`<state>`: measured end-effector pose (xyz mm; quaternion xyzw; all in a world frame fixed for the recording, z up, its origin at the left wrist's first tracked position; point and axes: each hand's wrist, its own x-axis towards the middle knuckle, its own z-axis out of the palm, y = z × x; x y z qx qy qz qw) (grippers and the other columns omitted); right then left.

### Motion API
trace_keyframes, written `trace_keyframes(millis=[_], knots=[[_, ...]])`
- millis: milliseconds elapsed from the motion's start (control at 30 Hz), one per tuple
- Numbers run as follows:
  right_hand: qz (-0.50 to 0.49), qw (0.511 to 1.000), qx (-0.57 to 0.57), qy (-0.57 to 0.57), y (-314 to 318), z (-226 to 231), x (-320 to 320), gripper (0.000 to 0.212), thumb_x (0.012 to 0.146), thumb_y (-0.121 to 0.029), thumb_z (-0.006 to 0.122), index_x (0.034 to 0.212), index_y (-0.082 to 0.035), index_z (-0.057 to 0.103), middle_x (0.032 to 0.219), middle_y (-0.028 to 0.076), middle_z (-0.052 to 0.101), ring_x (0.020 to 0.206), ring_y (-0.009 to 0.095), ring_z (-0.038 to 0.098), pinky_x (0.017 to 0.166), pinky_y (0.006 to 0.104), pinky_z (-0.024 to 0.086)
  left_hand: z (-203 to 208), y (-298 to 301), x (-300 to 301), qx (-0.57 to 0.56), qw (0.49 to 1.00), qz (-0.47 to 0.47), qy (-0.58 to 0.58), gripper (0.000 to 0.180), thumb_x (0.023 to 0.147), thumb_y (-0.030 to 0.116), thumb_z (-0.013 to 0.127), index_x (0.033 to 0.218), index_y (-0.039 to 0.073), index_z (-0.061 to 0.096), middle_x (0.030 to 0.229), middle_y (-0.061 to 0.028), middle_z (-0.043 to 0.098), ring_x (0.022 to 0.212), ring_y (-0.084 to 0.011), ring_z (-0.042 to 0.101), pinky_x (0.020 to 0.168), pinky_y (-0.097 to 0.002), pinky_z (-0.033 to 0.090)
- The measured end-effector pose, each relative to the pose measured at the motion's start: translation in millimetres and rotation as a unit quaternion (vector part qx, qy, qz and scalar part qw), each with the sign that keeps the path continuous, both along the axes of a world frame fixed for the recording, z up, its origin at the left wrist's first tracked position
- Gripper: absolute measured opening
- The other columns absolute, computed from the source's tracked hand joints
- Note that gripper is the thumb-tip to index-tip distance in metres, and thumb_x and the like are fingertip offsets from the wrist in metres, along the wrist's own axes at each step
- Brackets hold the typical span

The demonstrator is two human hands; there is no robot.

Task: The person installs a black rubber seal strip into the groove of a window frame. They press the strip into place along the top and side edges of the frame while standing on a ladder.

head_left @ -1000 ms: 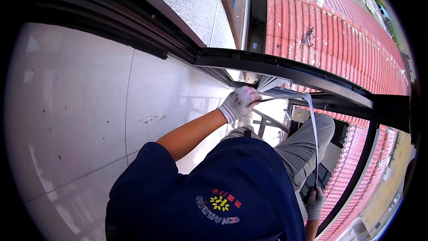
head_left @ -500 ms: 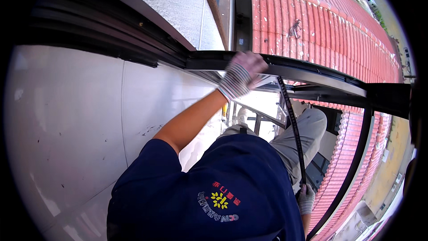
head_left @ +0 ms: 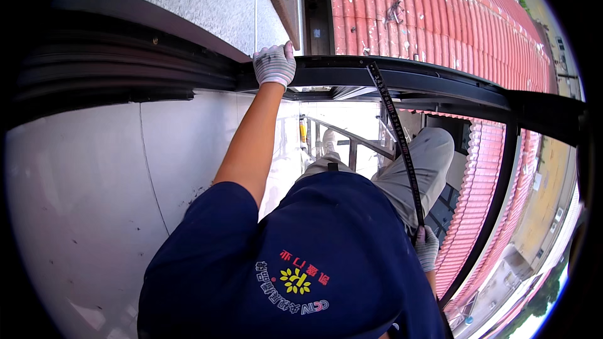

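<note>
My left hand point(head_left: 274, 64), in a grey-and-white striped work glove with a dirty back, is closed over the dark metal window frame point(head_left: 433, 83) near its left corner. Low on the right, my gloved right hand point(head_left: 427, 248) grips the lower end of a tape measure, partly hidden by my body. Its black blade point(head_left: 402, 141) with pale markings runs up at a slant from that hand. The blade's free end lies against the frame, to the right of my left hand.
White wall panels point(head_left: 94, 169) stand at my left. Red roof tiles point(head_left: 427, 12) spread beyond and below the frame. A dark upright frame member point(head_left: 490, 226) curves down on the right. Metal railings point(head_left: 353, 150) show below, near my legs, with the ground far beneath.
My left hand has moved left along the frame and now grips it near the corner. The tape blade's upper end has risen onto the frame. The view has shifted slightly.
</note>
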<state>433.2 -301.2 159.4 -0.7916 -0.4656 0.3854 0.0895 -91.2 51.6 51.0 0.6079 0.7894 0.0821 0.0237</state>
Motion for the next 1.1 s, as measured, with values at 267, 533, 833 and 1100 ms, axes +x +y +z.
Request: trace_keyframes(millis=[267,533,833,1100], knots=[[-0.073,0.997,0.028,0.011,-19.2,-8.5,-0.9,0.027,0.102,-0.025,0.059,0.101,0.000,0.068,0.073,0.009,0.063,0.067,0.015,0.055,0.065,0.0330,0.047,-3.5,2.7,3.0,0.137,0.988,-0.061,-0.036,0.027,0.095,0.034,0.061,0.086,0.009,0.067,0.091,-0.0127,0.069,0.089,-0.0350,0.064,0.087,-0.0481,0.046],[-0.030,0.998,0.040,-0.030,-9.3,2.4,-6.6,0.023,0.099,-0.022,0.059,0.106,-0.003,0.068,0.090,0.020,0.069,0.084,0.038,0.067,0.077,0.0420,0.053,12.6,-21.6,12.3,0.128,0.907,-0.402,-0.013,0.075,0.061,0.049,0.088,0.124,0.018,0.063,0.129,-0.0084,0.053,0.124,-0.0318,0.049,0.113,-0.0568,0.029],[-0.013,0.999,0.008,-0.035,-4.8,2.1,-6.2,0.022,0.096,-0.025,0.061,0.096,-0.005,0.069,0.087,0.018,0.068,0.082,0.039,0.065,0.075,0.0453,0.052,-9.1,-20.7,43.7,0.050,0.932,-0.353,0.063,0.077,0.070,0.055,0.080,0.127,0.007,0.062,0.111,-0.0076,0.061,0.109,-0.0276,0.055,0.101,-0.0484,0.038],[-0.022,0.998,0.051,-0.037,-14.4,-12.2,-5.6,0.022,0.095,-0.027,0.060,0.098,-0.007,0.070,0.087,0.017,0.068,0.084,0.039,0.065,0.076,0.0452,0.052,0.2,-14.5,40.8,0.108,0.912,-0.395,0.040,0.065,0.073,0.045,0.081,0.120,0.005,0.061,0.101,-0.0096,0.062,0.098,-0.0290,0.059,0.092,-0.0474,0.043]])
